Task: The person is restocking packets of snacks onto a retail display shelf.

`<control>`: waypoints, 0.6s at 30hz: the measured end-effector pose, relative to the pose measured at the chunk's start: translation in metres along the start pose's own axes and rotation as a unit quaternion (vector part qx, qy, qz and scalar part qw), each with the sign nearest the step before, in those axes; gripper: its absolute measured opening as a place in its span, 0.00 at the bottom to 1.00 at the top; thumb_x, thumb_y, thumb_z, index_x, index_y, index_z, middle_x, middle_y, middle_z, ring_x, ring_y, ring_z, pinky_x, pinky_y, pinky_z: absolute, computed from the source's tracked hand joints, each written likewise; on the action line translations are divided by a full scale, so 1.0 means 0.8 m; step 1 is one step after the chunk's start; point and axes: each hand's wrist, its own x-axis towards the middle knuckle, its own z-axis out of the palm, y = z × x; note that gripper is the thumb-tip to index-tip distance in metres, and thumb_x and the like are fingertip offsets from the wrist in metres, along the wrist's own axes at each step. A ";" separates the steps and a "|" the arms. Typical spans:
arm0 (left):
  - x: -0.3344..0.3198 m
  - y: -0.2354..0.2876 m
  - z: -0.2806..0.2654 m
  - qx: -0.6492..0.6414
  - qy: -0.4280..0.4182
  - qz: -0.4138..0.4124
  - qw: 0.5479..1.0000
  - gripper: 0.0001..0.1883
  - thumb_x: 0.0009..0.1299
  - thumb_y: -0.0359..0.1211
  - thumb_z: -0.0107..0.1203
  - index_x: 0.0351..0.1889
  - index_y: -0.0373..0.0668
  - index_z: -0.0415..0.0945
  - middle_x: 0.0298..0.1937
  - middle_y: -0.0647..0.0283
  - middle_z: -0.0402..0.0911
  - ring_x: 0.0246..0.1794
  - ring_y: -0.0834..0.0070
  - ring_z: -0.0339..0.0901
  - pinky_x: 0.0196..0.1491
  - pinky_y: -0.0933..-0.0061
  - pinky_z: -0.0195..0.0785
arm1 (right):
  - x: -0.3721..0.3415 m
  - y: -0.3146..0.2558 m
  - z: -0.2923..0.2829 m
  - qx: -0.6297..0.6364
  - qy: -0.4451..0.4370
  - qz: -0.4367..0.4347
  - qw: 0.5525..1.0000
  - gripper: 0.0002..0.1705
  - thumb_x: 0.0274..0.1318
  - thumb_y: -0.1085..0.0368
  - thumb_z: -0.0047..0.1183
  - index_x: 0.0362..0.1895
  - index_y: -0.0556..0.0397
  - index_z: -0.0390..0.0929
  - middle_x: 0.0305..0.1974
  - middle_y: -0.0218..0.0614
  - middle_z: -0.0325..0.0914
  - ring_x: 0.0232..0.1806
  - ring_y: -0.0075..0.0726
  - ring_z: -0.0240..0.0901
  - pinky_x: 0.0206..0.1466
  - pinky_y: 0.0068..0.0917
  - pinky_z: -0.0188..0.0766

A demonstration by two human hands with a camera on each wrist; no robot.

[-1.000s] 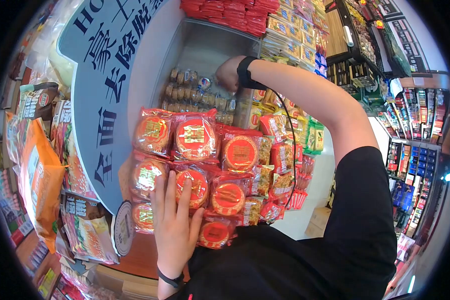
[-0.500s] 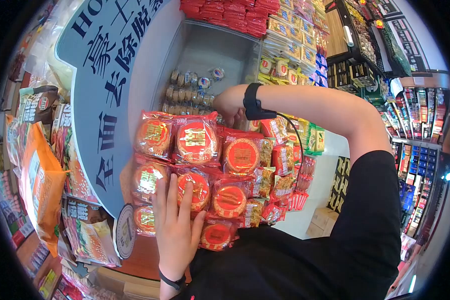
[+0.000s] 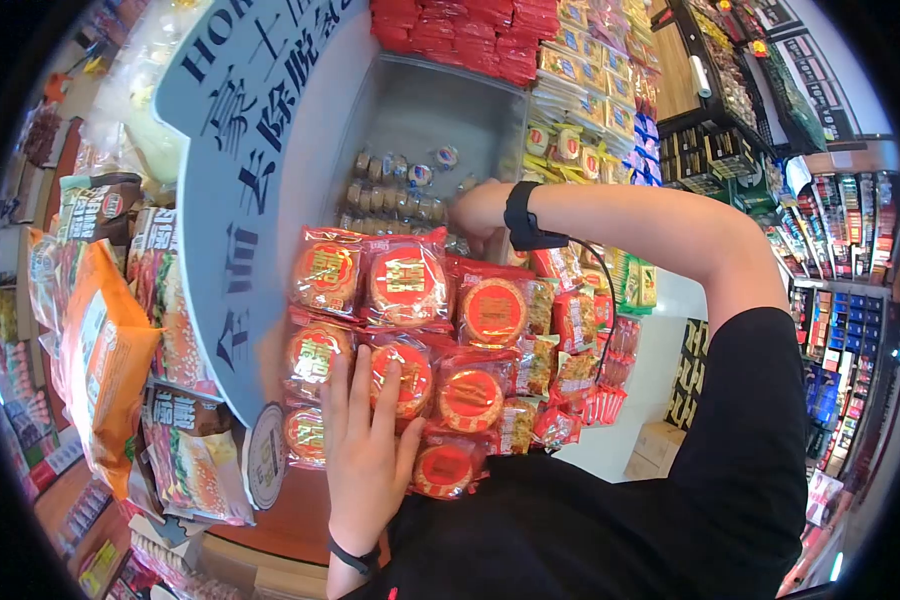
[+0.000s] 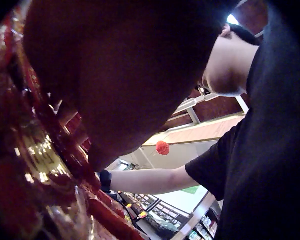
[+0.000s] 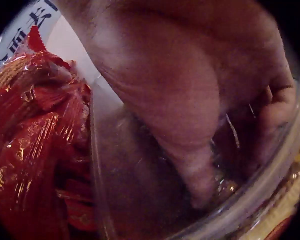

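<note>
My left hand point(image 3: 368, 455) lies with straight, spread fingers on several red-wrapped round cakes point(image 3: 470, 400), stacked in front of the torso. They carry gold characters on red discs. Over the near rim of a clear-walled bin point(image 3: 440, 110), my right hand point(image 3: 482, 212) reaches in with its fingers pointing down. Small clear-wrapped cakes point(image 3: 395, 200) stand in rows beside it. In the right wrist view, the thumb point(image 5: 202, 185) and curled fingers close around a glinting clear wrapper; its contents are mostly hidden. The left wrist view holds mainly the dark underside of the left hand point(image 4: 115, 75).
Left of the bin stands a blue-grey sign point(image 3: 210, 200) with large characters. Red packets point(image 3: 460, 35) are piled beyond the bin, yellow packets point(image 3: 570, 150) along its right. An orange bag point(image 3: 110, 350) stands at far left. A cable point(image 3: 610, 300) hangs from the right wrist.
My right hand has come down from the bin's upper part toward its near right corner. A small wrapped cake now shows near where it was. The left hand stays on the red packs.
</note>
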 end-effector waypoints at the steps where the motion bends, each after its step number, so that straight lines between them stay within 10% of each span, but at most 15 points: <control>1: 0.000 0.000 0.000 0.001 0.003 0.003 1.000 0.36 0.71 0.32 0.62 0.78 0.44 0.65 0.84 0.50 0.56 0.84 0.43 0.47 0.81 0.41 0.45 | 0.009 0.000 0.002 0.012 -0.009 0.011 1.000 0.33 0.47 0.39 0.76 0.53 0.41 0.89 0.46 0.27 0.89 0.48 0.36 0.85 0.50 0.40 0.80; 7: 0.000 -0.002 0.000 0.012 0.009 0.015 1.000 0.35 0.72 0.33 0.62 0.78 0.44 0.65 0.83 0.50 0.57 0.84 0.43 0.48 0.81 0.41 0.46 | 0.045 0.005 0.008 0.045 -0.101 -0.086 0.990 0.36 0.46 0.42 0.77 0.54 0.51 0.88 0.50 0.35 0.88 0.47 0.35 0.82 0.50 0.40 0.80; 13: 0.002 0.001 0.000 0.012 0.019 0.015 1.000 0.35 0.72 0.34 0.62 0.77 0.43 0.66 0.83 0.50 0.57 0.84 0.43 0.48 0.81 0.39 0.44 | 0.033 0.004 0.027 0.075 0.051 -0.056 0.994 0.30 0.48 0.49 0.77 0.54 0.48 0.88 0.49 0.41 0.89 0.50 0.48 0.86 0.50 0.44 0.81; 18: 0.001 0.001 0.000 0.016 0.017 0.019 1.000 0.34 0.72 0.34 0.62 0.77 0.42 0.66 0.83 0.49 0.57 0.84 0.43 0.48 0.81 0.38 0.44 | 0.030 -0.009 -0.002 -0.029 -0.040 -0.093 0.994 0.41 0.46 0.33 0.73 0.53 0.54 0.87 0.48 0.38 0.88 0.48 0.41 0.82 0.54 0.43 0.79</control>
